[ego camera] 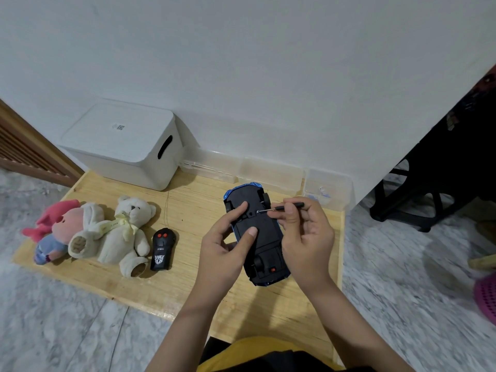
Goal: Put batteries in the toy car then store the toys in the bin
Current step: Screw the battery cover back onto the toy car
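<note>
Head view. Toy car [256, 232]: blue body, black underside turned up, lying on the wooden board [188, 210] right of centre, nose toward the wall. Left hand [228, 245]: clasped on the car's left flank, thumb and forefinger pressed on the chassis. Right hand [303, 232]: fingers pinched around a small black-handled screwdriver [281, 208], its metal tip touching the underside near the far axle. Remote control [162, 249]: black, two red buttons, thin wire aerial running toward the wall, flat on the board left of the car. Cream teddy bear [126, 232]: lying on its back just beside the remote, pale ribbon at the neck. Pink and blue plush toy [52, 232]: at the board's left edge, touching the bear. White bin [126, 146]: lid on, slot handle visible, at the board's far left corner against the wall. Clear plastic boxes [268, 170]: in a row along the wall, right of the bin.
</note>
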Demonstrator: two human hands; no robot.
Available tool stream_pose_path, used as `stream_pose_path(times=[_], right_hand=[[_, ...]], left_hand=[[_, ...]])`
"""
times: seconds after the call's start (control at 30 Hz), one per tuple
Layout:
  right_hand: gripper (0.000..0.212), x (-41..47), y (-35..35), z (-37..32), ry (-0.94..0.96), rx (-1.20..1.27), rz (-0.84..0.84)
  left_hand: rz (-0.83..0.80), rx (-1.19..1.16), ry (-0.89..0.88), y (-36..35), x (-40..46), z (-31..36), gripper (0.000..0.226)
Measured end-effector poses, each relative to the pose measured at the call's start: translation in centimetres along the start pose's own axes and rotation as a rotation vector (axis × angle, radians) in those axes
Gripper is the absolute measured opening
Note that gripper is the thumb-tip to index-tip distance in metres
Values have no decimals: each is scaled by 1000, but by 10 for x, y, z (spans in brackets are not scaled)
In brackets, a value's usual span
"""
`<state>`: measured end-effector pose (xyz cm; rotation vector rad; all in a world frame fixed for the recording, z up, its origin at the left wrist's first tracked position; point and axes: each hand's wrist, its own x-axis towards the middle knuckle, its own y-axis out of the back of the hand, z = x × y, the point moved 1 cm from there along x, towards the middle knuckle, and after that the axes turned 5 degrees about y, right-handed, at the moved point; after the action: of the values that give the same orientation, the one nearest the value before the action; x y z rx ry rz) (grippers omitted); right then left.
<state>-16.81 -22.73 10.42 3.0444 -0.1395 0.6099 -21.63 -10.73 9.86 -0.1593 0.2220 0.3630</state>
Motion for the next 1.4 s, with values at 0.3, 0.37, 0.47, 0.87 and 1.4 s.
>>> stream_pose_path(times=[0.3, 0.37, 0.47, 0.87, 1.4], right_hand=[[7, 18, 3, -2, 136, -194, -158], [6, 22, 3, 0, 108, -171, -199], [11, 26, 6, 3, 93, -152, -261], [14, 28, 7, -3, 145, -53, -82], [32, 26, 10, -9, 60, 75, -24]], left_hand=[[-13, 37, -15, -2, -1, -2, 42], [-8, 44, -9, -2, -1, -4, 42], [-3, 41, 11, -2, 0, -6, 42], [7, 40, 32, -5, 3, -5, 42], [49, 42, 1, -7, -1, -1, 43]])
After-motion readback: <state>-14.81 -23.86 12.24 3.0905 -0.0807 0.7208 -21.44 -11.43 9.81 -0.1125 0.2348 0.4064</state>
